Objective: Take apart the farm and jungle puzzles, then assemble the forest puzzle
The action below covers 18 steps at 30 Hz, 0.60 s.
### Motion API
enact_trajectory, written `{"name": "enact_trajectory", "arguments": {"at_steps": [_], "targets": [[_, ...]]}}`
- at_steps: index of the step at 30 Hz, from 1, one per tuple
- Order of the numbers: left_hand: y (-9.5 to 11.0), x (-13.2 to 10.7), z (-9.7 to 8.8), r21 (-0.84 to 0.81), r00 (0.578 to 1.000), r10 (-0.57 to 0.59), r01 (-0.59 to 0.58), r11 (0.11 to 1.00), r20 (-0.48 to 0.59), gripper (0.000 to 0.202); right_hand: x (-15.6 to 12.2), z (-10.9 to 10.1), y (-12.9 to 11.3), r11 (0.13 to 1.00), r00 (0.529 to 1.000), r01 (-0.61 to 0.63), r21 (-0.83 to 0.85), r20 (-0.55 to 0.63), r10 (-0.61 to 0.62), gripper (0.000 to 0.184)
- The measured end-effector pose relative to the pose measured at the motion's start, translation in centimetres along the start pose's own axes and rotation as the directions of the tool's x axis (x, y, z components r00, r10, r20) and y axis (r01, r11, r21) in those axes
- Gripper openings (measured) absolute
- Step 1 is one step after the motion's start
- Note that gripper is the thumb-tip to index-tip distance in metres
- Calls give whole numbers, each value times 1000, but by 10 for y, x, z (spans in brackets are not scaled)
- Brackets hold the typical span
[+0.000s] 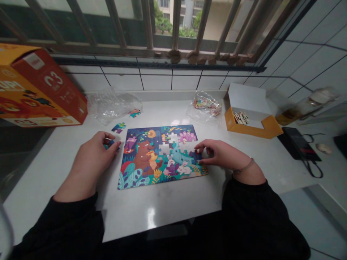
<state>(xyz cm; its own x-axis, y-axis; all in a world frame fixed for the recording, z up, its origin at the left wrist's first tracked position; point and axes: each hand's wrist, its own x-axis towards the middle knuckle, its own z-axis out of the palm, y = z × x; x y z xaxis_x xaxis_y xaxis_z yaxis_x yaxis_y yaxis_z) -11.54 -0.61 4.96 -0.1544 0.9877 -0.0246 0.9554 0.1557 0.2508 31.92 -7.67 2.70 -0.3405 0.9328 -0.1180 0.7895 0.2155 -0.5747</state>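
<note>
A jigsaw puzzle with a bear, rabbits and plants lies mostly joined on the white counter. White gaps show in its upper middle and right side. My left hand is just left of the puzzle, its fingers closed on a small bluish puzzle piece, mostly hidden. At the right edge, my right hand has thumb and fingers around a dark blue puzzle piece, low against the puzzle. Whether that piece is seated cannot be seen. Two loose pieces lie beyond the left hand: a teal-purple piece and a reddish-teal piece.
An orange-red box stands at the left beside a crumpled clear bag. Farther back lies a clear bag of pieces. An open yellow box, a black phone and a glass jar are at the right.
</note>
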Motion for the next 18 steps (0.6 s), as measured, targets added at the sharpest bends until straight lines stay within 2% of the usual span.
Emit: {"name": "enact_trajectory", "arguments": {"at_steps": [7, 12, 15, 18], "targets": [[-3, 1, 3, 41, 1000, -2, 2, 999, 2, 31, 2, 3, 0, 1000, 1000, 17, -6, -1, -17, 58], [-2, -1, 2, 19, 1000, 12, -12, 1000, 9, 30, 3, 5, -6, 999, 999, 43, -16, 1, -43, 43], [-2, -1, 2, 16, 1000, 8, -9, 1000, 12, 32, 4, 6, -7, 999, 999, 43, -26, -10, -43, 40], [-3, 0, 3, 17, 1000, 15, -15, 1000, 10, 33, 6, 9, -6, 997, 995, 59, -39, -82, -62, 38]]}}
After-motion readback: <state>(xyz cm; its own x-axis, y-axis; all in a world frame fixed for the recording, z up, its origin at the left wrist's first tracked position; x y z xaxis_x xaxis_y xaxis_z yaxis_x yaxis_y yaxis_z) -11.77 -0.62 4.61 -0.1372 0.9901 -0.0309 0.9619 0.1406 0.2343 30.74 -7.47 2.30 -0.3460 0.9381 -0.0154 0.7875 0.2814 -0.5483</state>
